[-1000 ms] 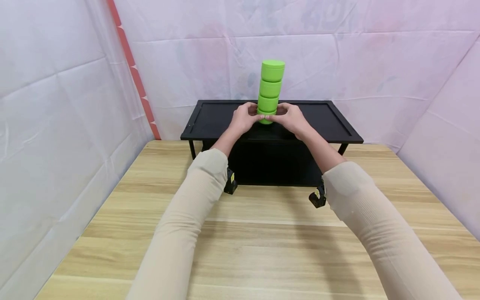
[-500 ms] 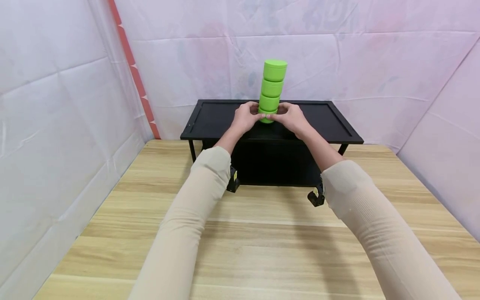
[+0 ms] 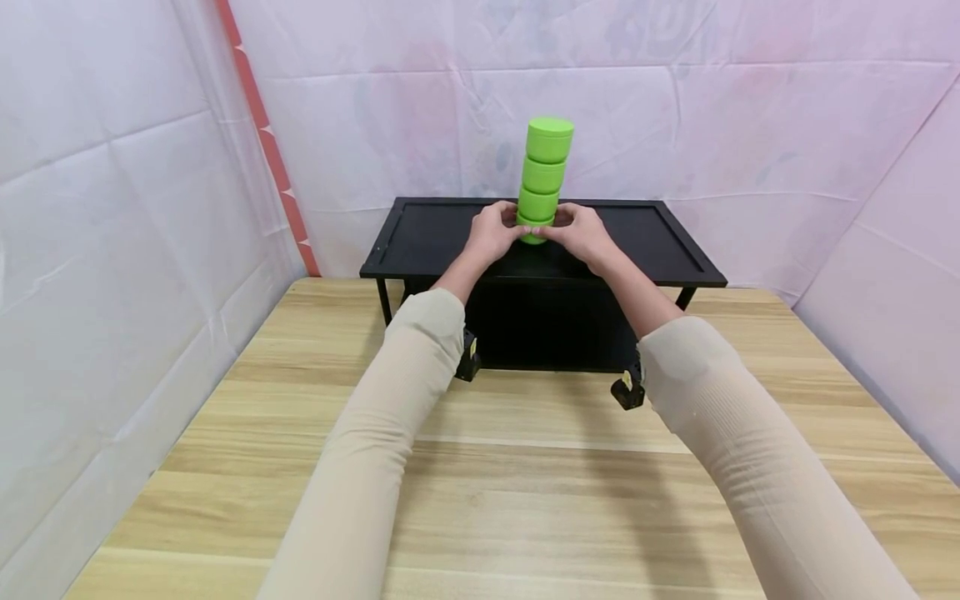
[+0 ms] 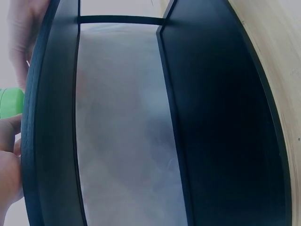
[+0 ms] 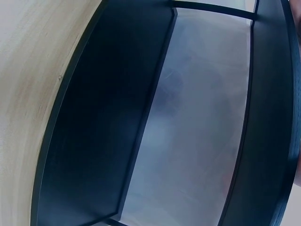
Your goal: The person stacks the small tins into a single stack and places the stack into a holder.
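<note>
A tall stack of several bright green, round lidded containers (image 3: 543, 175) stands over the upper shelf of a black two-tier rack (image 3: 442, 242), leaning slightly to the right in the head view. My left hand (image 3: 491, 234) grips the bottom container from the left. From the right, my right hand (image 3: 587, 238) grips the same one. Both thumbs meet at its front, and the fingers reach behind it, partly hidden. In the left wrist view, part of the green container (image 4: 11, 102) shows past the shelf edge, with my left hand (image 4: 8, 172) beside it.
The rack stands at the back of a wood-grain table (image 3: 540, 500). Its lower shelf (image 5: 94, 127) is a flat black board. White patterned cloth (image 3: 750, 133) hangs behind, with more at both sides. Black wrist cameras hang under both forearms.
The green stack and both hands have shifted slightly to the right since a second ago. Over the last half second they have hardly moved, and the grip is the same.
</note>
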`<state>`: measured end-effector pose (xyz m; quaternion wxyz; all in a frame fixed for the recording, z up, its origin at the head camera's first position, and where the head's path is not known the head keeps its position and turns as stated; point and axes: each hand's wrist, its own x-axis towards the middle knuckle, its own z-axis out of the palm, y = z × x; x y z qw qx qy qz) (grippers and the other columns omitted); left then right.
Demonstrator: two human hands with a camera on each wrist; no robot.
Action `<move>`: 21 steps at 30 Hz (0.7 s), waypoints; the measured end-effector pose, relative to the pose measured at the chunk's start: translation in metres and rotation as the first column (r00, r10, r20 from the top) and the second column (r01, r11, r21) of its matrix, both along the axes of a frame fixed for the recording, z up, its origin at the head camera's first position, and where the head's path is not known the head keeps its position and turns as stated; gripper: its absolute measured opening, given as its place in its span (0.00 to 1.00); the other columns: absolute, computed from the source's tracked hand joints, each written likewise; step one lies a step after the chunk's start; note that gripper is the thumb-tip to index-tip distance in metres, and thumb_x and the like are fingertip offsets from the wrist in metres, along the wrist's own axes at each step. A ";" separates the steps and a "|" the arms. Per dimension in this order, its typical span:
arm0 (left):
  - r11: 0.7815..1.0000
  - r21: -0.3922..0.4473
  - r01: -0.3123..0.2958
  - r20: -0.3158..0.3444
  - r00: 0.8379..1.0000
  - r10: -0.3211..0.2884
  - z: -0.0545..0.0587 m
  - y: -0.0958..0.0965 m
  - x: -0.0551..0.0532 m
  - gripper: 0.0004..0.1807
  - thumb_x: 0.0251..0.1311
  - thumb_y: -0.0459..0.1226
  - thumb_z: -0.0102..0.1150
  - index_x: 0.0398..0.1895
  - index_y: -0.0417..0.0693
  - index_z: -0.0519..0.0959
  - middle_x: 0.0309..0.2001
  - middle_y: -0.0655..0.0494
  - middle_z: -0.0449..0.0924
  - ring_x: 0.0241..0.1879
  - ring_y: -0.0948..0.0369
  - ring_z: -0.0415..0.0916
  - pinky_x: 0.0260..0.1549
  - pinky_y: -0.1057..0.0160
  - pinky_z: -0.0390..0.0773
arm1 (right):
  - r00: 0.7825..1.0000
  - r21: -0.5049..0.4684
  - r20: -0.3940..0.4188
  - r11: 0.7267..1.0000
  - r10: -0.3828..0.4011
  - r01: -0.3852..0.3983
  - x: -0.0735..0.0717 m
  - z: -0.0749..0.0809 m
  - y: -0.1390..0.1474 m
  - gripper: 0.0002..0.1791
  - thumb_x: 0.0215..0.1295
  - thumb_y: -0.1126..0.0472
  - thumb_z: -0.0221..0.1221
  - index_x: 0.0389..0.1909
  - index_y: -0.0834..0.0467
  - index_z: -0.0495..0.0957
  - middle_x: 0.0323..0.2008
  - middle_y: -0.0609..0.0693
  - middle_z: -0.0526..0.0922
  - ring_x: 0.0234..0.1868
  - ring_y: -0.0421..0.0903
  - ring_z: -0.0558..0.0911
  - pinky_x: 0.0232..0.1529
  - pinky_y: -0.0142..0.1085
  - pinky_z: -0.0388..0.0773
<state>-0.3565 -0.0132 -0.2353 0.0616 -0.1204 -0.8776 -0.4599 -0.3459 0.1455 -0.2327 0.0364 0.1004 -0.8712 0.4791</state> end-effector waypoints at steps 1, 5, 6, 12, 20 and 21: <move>1.000 -0.003 -0.004 0.001 1.000 0.004 0.000 0.000 0.000 0.23 0.60 0.39 0.58 0.59 0.45 0.70 0.54 0.53 0.74 0.51 0.62 0.70 0.45 0.69 0.72 | 1.000 0.002 0.003 1.000 0.000 0.000 0.000 0.000 0.000 0.28 0.60 0.57 0.61 0.60 0.64 0.66 0.55 0.58 0.72 0.56 0.51 0.70 0.55 0.42 0.67; 1.000 -0.005 -0.014 0.003 1.000 0.014 -0.001 0.003 0.000 0.23 0.60 0.39 0.58 0.58 0.45 0.70 0.53 0.54 0.74 0.51 0.62 0.71 0.44 0.69 0.73 | 1.000 0.003 0.010 1.000 0.001 -0.001 0.000 0.000 0.002 0.29 0.61 0.57 0.61 0.60 0.64 0.66 0.55 0.59 0.71 0.57 0.51 0.69 0.56 0.43 0.67; 1.000 -0.003 -0.016 0.005 1.000 0.016 -0.001 0.003 0.000 0.23 0.60 0.39 0.58 0.58 0.45 0.70 0.54 0.54 0.74 0.51 0.62 0.71 0.44 0.69 0.73 | 1.000 0.004 0.009 1.000 0.000 0.000 0.000 0.000 0.002 0.29 0.60 0.57 0.61 0.60 0.63 0.66 0.55 0.58 0.71 0.56 0.51 0.69 0.56 0.42 0.67; 1.000 -0.007 -0.027 0.007 1.000 0.027 0.000 0.005 0.002 0.23 0.59 0.39 0.59 0.59 0.46 0.70 0.54 0.54 0.74 0.51 0.62 0.71 0.45 0.69 0.73 | 1.000 0.005 0.017 1.000 0.001 -0.001 0.001 0.001 0.003 0.29 0.61 0.57 0.60 0.60 0.64 0.65 0.55 0.59 0.71 0.56 0.52 0.69 0.56 0.43 0.67; 1.000 -0.014 -0.008 0.032 0.999 0.008 -0.001 0.002 0.003 0.25 0.60 0.41 0.59 0.59 0.45 0.70 0.54 0.53 0.73 0.52 0.62 0.70 0.46 0.67 0.72 | 0.998 0.018 0.057 1.000 -0.003 0.002 0.004 0.003 0.003 0.31 0.61 0.56 0.60 0.62 0.64 0.64 0.57 0.59 0.69 0.57 0.52 0.68 0.56 0.44 0.66; 1.000 -0.016 -0.004 0.035 0.999 0.004 -0.001 0.001 0.004 0.25 0.59 0.41 0.59 0.59 0.44 0.70 0.55 0.53 0.73 0.52 0.62 0.70 0.46 0.67 0.72 | 0.999 0.023 0.055 1.000 0.003 -0.004 0.004 0.003 0.004 0.31 0.61 0.56 0.60 0.62 0.64 0.64 0.57 0.59 0.69 0.57 0.52 0.68 0.56 0.44 0.66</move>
